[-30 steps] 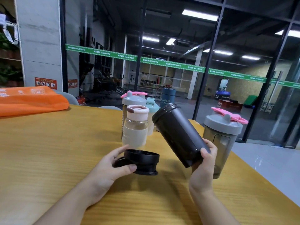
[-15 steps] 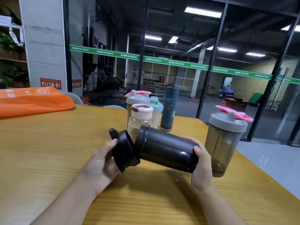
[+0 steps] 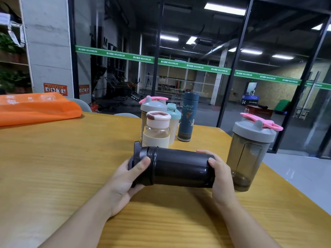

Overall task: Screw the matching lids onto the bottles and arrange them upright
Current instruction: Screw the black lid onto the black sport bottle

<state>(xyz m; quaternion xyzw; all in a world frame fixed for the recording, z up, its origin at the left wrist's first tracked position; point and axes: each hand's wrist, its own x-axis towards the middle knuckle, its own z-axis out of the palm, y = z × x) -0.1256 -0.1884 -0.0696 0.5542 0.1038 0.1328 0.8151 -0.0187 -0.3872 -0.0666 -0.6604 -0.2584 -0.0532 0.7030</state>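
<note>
A black shaker bottle (image 3: 179, 167) lies on its side in the air just above the table, mouth pointing left. My right hand (image 3: 221, 178) grips its base end. A black lid (image 3: 138, 154) sits over the mouth, and my left hand (image 3: 129, 178) is wrapped around that lid. Behind stand capped bottles: a small clear one with a cream lid (image 3: 157, 129), a grey-lidded one with a pink tab (image 3: 152, 106), a pale teal-lidded one (image 3: 173, 119) and a tall blue flask (image 3: 188, 117). A smoky shaker with grey lid and pink tab (image 3: 250, 154) stands at my right.
The wooden table (image 3: 62, 167) ends close on the right, with tiled floor below. An orange bag (image 3: 35, 108) lies at the far left. A glass wall stands beyond the table's far edge.
My left hand lifted the black lid off the table and brought it onto the bottle's mouth. My right hand tipped the bottle from a slant to lying level.
</note>
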